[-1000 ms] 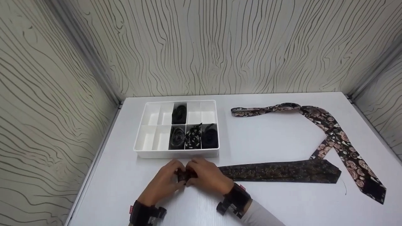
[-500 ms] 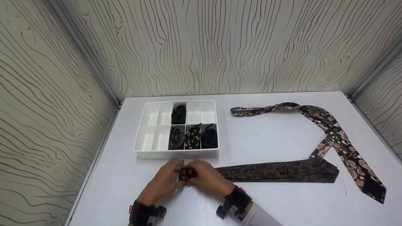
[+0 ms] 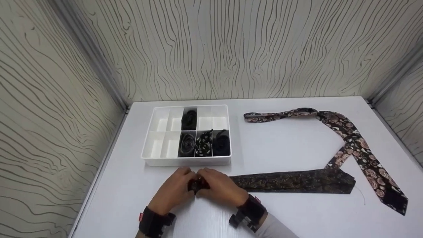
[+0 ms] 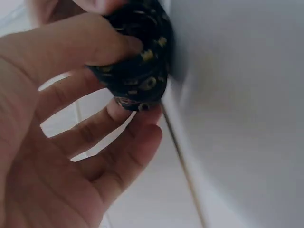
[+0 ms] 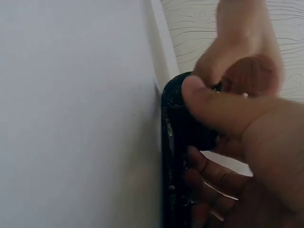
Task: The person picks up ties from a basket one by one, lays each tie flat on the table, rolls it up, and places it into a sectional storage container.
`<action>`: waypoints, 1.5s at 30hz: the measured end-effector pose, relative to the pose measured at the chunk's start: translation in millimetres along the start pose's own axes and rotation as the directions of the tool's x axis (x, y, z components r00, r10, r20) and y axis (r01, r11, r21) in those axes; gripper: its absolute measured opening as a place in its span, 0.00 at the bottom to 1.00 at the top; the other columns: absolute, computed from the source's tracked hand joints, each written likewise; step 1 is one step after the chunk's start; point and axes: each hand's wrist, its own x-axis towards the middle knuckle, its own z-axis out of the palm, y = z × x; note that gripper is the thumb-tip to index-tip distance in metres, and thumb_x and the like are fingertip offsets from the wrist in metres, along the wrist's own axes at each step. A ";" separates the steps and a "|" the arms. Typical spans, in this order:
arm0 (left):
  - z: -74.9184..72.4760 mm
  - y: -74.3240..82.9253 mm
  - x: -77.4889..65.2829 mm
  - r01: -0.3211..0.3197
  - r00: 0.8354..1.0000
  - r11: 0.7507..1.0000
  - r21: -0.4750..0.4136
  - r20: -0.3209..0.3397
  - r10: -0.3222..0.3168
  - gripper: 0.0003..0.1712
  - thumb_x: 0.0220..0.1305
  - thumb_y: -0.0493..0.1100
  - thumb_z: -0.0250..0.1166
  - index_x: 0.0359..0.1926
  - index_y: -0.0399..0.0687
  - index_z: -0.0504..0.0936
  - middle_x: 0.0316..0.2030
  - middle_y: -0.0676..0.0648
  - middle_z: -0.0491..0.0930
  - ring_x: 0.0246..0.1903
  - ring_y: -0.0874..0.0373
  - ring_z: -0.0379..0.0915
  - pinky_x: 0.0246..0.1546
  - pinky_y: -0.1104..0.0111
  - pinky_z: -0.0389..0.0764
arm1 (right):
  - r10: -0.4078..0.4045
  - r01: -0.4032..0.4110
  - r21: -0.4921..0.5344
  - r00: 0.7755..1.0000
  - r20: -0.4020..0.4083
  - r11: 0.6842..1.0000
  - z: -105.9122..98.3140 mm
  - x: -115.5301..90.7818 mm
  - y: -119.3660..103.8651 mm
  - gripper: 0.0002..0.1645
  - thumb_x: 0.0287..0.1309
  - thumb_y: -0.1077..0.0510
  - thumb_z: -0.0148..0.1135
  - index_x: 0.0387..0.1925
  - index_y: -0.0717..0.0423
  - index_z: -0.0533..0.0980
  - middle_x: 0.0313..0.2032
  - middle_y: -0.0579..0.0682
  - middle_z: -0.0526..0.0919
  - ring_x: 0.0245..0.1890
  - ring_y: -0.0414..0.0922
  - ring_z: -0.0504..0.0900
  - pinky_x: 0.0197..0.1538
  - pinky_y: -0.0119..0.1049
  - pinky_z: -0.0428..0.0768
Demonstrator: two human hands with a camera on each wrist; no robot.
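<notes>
A dark brown patterned necktie [image 3: 294, 181] lies flat along the table, its wide end to the right. Its other end is a small coil between both hands, in front of the white box. In the left wrist view, the thumb of my left hand [image 3: 172, 190] presses into the coiled necktie [image 4: 142, 88] while fingers curl behind it. My right hand [image 3: 221, 189] grips the coil from the opposite side; its thumb lies over the top of the necktie [image 5: 172, 97] in the right wrist view. In the head view the fingers hide most of the coil.
A white divided box [image 3: 188, 161] stands behind the hands. Several rolled dark neckties [image 3: 203, 145] fill some compartments; others are bare. A floral necktie [image 3: 363, 148] lies bent at the right, partly under the brown one. Wood-patterned walls [image 3: 211, 49] enclose the table.
The fingers have shifted round the coil and now cover more of it. The brown necktie's wide end has slid slightly left. The box and floral necktie stay put.
</notes>
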 end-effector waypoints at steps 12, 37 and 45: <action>5.5 -0.9 0.4 -0.031 1.000 0.998 -0.048 -0.003 0.031 0.18 0.50 0.30 0.77 0.43 0.48 0.86 0.44 0.53 0.81 0.48 0.58 0.77 0.52 0.63 0.84 | 0.067 -0.070 0.107 0.997 0.035 0.992 -6.8 -1.0 2.7 0.24 0.54 0.45 0.81 0.49 0.43 0.79 0.43 0.40 0.84 0.41 0.36 0.80 0.46 0.33 0.80; 11.1 5.2 10.6 -0.025 0.999 0.990 -0.136 0.024 0.028 0.23 0.53 0.35 0.79 0.49 0.49 0.82 0.50 0.52 0.80 0.51 0.58 0.79 0.56 0.60 0.84 | -0.018 0.014 -0.128 0.999 -0.030 0.992 -18.9 -8.0 13.8 0.26 0.50 0.46 0.83 0.48 0.47 0.82 0.46 0.42 0.84 0.48 0.41 0.82 0.54 0.39 0.83; 10.5 8.9 10.6 -0.056 0.998 0.997 -0.060 -0.001 0.056 0.20 0.53 0.38 0.80 0.47 0.50 0.85 0.47 0.54 0.82 0.49 0.59 0.77 0.53 0.62 0.84 | 0.006 -0.008 -0.124 1.000 -0.022 0.992 -19.7 -10.4 13.3 0.24 0.54 0.43 0.81 0.49 0.47 0.83 0.46 0.42 0.83 0.45 0.39 0.79 0.50 0.36 0.82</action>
